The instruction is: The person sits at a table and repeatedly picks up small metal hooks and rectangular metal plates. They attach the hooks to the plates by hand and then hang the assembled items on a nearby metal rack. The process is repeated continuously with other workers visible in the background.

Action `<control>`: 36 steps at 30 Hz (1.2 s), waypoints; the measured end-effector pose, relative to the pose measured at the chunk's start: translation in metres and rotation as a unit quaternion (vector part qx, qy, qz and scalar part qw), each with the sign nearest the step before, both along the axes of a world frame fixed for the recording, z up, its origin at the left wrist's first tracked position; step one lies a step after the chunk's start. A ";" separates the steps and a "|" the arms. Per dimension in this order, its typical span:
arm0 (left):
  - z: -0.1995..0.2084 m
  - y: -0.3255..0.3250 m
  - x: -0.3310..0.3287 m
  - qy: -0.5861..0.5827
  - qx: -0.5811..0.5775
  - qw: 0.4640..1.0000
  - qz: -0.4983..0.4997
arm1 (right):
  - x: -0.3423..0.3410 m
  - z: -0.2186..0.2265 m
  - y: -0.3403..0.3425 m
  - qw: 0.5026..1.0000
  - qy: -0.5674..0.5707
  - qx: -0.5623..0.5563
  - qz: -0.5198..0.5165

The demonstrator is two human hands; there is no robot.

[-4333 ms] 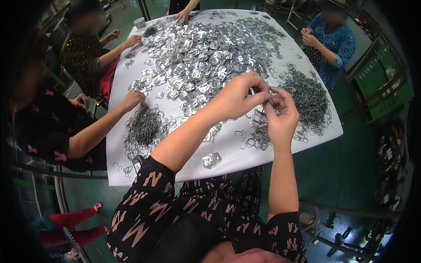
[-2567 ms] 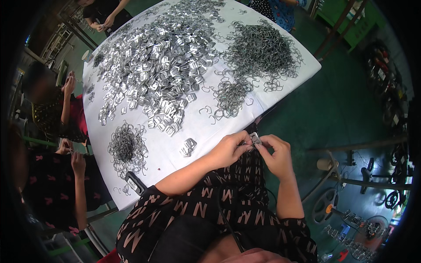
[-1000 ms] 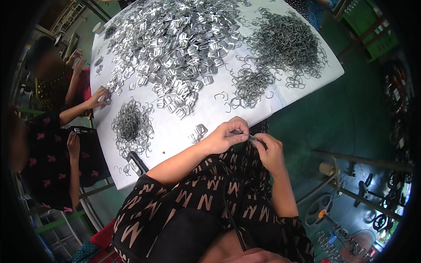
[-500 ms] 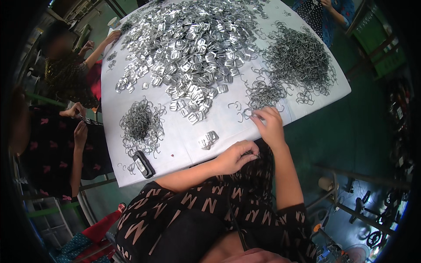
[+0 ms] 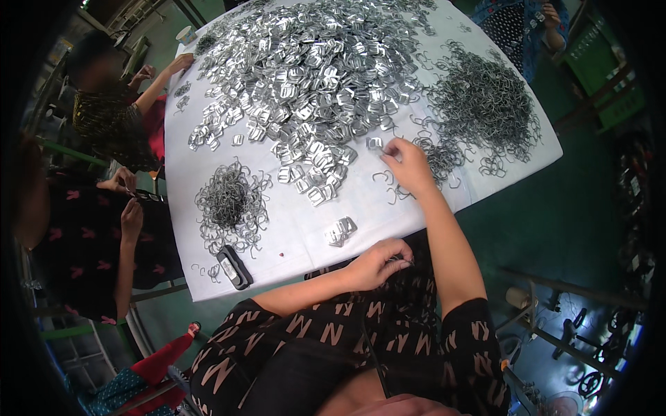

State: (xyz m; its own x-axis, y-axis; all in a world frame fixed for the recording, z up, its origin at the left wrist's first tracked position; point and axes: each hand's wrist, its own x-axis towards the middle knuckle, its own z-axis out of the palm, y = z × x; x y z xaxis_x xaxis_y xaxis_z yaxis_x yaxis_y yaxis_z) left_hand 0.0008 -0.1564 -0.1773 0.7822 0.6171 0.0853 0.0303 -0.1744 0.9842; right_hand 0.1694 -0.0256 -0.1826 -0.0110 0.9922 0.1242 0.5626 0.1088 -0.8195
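Observation:
My right hand reaches out over the white table and pinches a small silver metal plate at the near edge of the big heap of metal plates. My left hand rests curled at the table's near edge over my lap, apparently pinching something small that I cannot make out. A small stack of metal plates lies on the table just above my left hand. Bent wire clips are piled to the right of my right hand.
A second heap of wire clips lies at the left, with a dark phone-like object near the table's edge. Other people sit at the left, far left and far right. Green floor and metal stands are at the right.
My hands, held together at my lap a second ago, have separated. My right hand has stretched out to the heap and taken a plate; my left hand stays near the table's edge.

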 end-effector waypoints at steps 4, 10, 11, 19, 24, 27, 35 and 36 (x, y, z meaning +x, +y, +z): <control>-0.002 0.000 0.006 -0.014 -0.051 0.998 0.030 | 0.027 0.012 -0.064 0.964 0.259 -0.059 -0.002; 0.005 -0.005 0.013 -0.020 -0.053 0.993 0.104 | 0.030 0.038 -0.155 0.961 0.259 -0.078 -0.048; 0.006 -0.007 0.015 -0.012 -0.055 0.992 0.110 | 0.030 0.038 -0.164 0.966 0.244 -0.065 -0.052; 0.002 -0.019 0.020 0.002 -0.080 0.985 0.150 | 0.018 0.047 -0.184 0.989 0.130 0.007 -0.072; -0.002 -0.010 0.014 0.047 -0.044 0.991 0.115 | 0.017 0.047 -0.189 0.992 0.099 0.026 -0.075; 0.006 0.032 0.005 0.093 0.102 0.979 0.153 | 0.022 0.043 -0.193 0.992 0.091 0.035 -0.085; -0.002 0.120 0.021 0.436 0.488 0.748 0.108 | 0.021 0.051 -0.199 0.989 0.111 -0.031 -0.093; 0.000 0.123 0.025 0.440 0.492 0.746 0.094 | 0.022 0.046 -0.199 0.988 0.120 -0.029 -0.093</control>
State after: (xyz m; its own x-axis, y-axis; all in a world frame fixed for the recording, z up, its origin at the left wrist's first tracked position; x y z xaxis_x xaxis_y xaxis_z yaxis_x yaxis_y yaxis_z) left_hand 0.0261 -0.0338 -0.1774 0.7097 0.7007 0.0733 0.7039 -0.7096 -0.0321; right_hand 0.1917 -0.2247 -0.1363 0.1945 0.9799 0.0437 0.3567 -0.0292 -0.9338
